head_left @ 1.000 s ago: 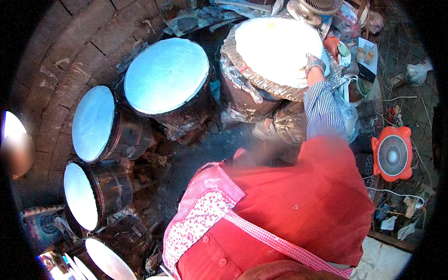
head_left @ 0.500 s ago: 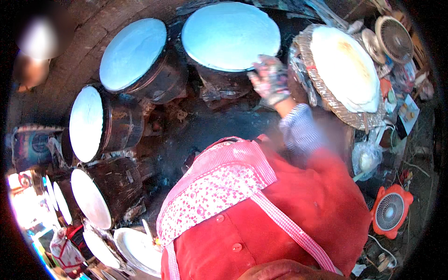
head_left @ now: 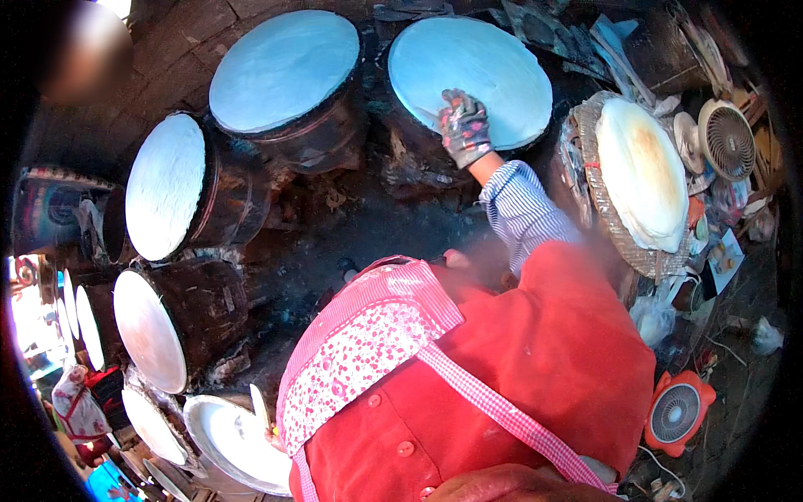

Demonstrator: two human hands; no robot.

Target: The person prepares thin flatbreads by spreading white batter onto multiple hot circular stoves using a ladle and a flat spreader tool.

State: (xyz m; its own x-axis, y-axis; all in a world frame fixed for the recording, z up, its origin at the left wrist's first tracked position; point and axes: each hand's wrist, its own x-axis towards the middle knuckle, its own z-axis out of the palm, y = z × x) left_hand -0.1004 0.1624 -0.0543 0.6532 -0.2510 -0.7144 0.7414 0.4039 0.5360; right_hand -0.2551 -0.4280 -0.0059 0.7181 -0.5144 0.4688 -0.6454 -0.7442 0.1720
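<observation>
My right hand (head_left: pixel 467 127), in a patterned grey and pink glove, is over the near edge of a round white sheet (head_left: pixel 485 71) on the far right drum-shaped stove. Its fingers are curled together at the sheet; what they pinch is too small to make out. At my left side, mostly hidden by my apron, my left hand (head_left: pixel 274 436) closes on a flat pale spatula (head_left: pixel 260 407), which stands up over a wide white basin (head_left: pixel 238 443).
More dark drums with round white tops curve leftward, including one drum (head_left: pixel 284 71) at the back. To the right a woven tray (head_left: pixel 595 171) bears a stack of browned white flatbreads (head_left: pixel 642 171). A beige fan (head_left: pixel 726 140) and an orange fan (head_left: pixel 676 413) stand beyond it.
My right hand has moved from beside the far right drum onto the edge of its white sheet, and its fingers have curled in. The view has shifted; my left hand stays by the basin.
</observation>
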